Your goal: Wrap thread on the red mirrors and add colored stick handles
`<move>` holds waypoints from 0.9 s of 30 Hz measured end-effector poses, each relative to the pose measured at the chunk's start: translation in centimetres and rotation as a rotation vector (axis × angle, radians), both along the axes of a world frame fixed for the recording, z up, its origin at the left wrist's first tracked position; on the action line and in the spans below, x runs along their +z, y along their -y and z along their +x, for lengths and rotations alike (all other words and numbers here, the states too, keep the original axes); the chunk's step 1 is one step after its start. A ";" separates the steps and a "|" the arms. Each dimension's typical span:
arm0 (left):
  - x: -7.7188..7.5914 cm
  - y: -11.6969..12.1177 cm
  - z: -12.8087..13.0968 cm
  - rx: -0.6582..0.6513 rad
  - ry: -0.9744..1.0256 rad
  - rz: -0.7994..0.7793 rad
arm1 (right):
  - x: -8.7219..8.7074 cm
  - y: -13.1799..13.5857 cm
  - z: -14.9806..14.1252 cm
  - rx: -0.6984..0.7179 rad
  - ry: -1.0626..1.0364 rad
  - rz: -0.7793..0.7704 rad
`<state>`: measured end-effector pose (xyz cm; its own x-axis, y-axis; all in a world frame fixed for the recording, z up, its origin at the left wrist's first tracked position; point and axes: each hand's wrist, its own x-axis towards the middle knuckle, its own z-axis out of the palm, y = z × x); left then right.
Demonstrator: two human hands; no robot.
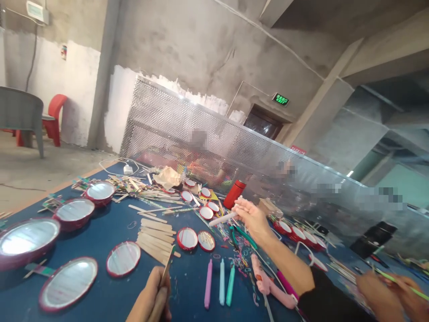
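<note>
My left hand (154,293) is closed around a wooden craft stick (167,264), which points upward and has green at its tip. Farther forward, my right hand (251,217) pinches a pale marker (223,218) that points left, above the table. Flat craft sticks (156,235) lie in a fan beyond my left hand. Between my hands, a purple marker (208,284), a light blue marker (221,281) and a teal marker (230,285) lie side by side. Two small red-rimmed round pieces, one a mirror-like disc (187,239), lie near the sticks.
Larger round red-rimmed pieces (69,284) line the left side. A pink glue gun (264,279) lies below my right forearm, near scattered colourful bits. A red bottle (234,193) stands before the perforated metal screen (201,129). At right, another person's hands (385,293) hold a green stick-like item.
</note>
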<state>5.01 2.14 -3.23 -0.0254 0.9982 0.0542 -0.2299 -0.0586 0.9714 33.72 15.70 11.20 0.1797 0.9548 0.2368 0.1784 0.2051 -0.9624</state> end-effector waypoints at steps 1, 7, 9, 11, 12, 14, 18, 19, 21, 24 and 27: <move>0.0 0.1 0.0 0.011 0.006 0.008 | -0.2 1.1 -1.3 0.044 0.000 -0.014; 0.7 0.6 -0.1 -0.109 0.076 0.033 | -0.6 7.1 -7.8 0.224 0.029 -0.130; 1.0 0.7 -0.4 -0.160 0.018 0.026 | -0.6 8.5 -9.2 0.263 0.044 -0.162; 1.4 0.8 -0.6 -0.167 -0.054 0.025 | -0.5 9.6 -10.2 0.289 0.048 -0.186; 1.5 0.9 -0.7 -0.159 -0.081 0.029 | -0.5 10.0 -10.6 0.292 0.037 -0.195; 1.8 1.0 -0.8 -0.142 -0.111 0.041 | -0.3 10.6 -11.0 0.276 -0.023 -0.210; 1.9 1.2 -0.7 -0.122 -0.119 0.029 | -0.2 11.1 -11.2 0.230 -0.144 -0.244; 2.0 1.2 -0.7 -0.119 -0.125 0.025 | -0.3 11.1 -11.1 0.218 -0.133 -0.245; 2.1 1.2 -0.7 -0.119 -0.131 0.022 | -0.6 11.1 -10.9 0.193 -0.067 -0.252; 2.4 1.5 -0.6 -0.107 -0.112 0.014 | -1.0 11.2 -10.6 0.190 -0.011 -0.316; 2.7 1.7 -0.6 -0.081 -0.104 0.003 | -1.1 11.5 -10.5 0.224 -0.060 -0.400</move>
